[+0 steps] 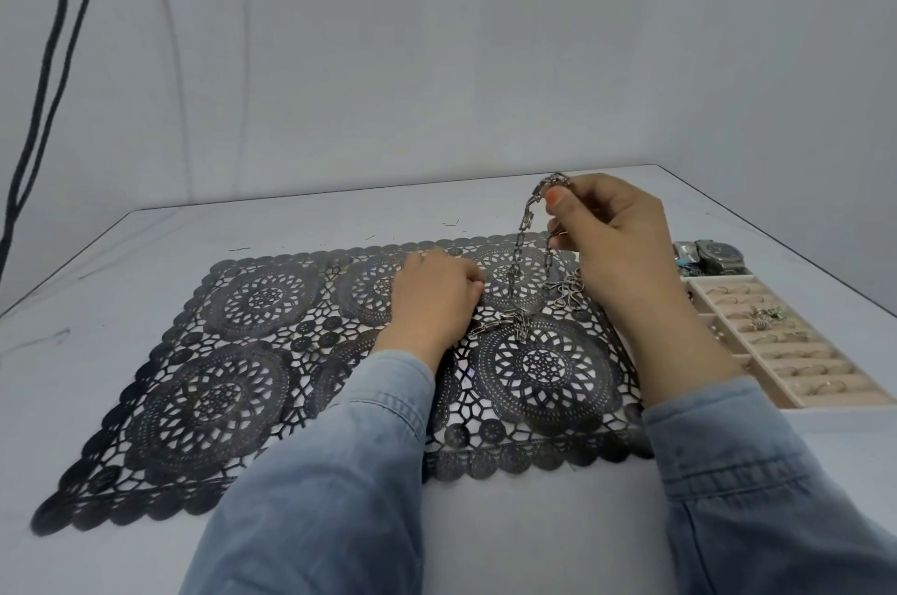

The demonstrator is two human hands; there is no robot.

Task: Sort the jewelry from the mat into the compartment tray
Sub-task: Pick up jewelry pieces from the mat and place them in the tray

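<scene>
Silver chain hangs pinched in the raised right hand, its lower end lying on the black lace mat. The left hand rests curled on the mat; whether it grips anything cannot be told. The compartment tray sits right of the mat.
</scene>
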